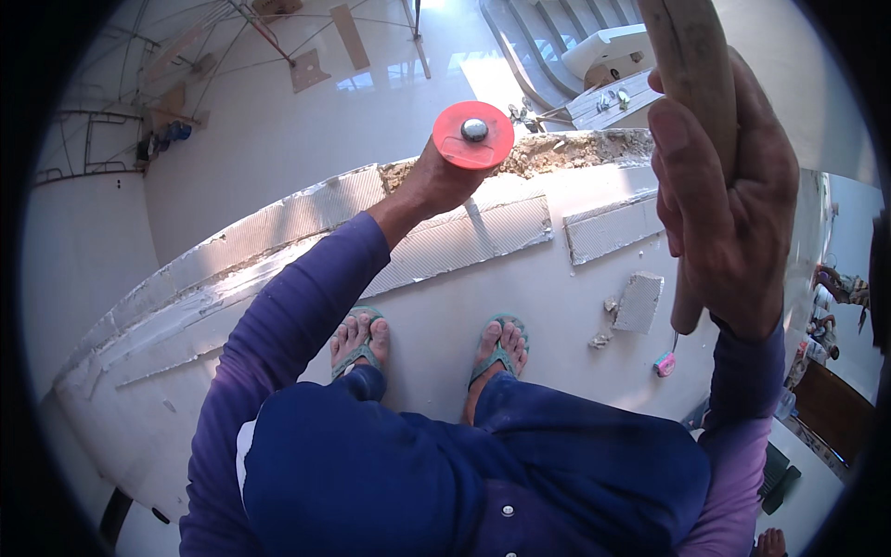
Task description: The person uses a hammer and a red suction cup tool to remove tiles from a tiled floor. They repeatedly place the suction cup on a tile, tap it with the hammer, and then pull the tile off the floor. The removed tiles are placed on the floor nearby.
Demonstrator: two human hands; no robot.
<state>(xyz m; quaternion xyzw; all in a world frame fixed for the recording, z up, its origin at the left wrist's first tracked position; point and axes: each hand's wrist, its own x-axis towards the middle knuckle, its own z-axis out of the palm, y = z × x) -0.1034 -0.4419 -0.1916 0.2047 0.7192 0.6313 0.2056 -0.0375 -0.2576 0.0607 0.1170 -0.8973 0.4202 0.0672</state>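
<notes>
Nearest is the right hand (733,200), its fingers curled firmly around a wooden handle (691,65) whose long axis runs nearly up and down the view (the upper end leaves the frame, so any head on it is hidden). To its left and a little farther from the eye, well apart from it, the left hand (438,186) is wrapped around a red-guarded tool (452,150), though the disc covers most of the fingers. That tool's axis points almost along the line of sight: its rounded metal end (474,130) faces up, and its lower end is out of sight. Beyond, the disc overlaps the crumbled edge (575,151) in view; whether the tool touches it cannot be told. Ridged slabs (478,241) lie along the near side of that edge.
</notes>
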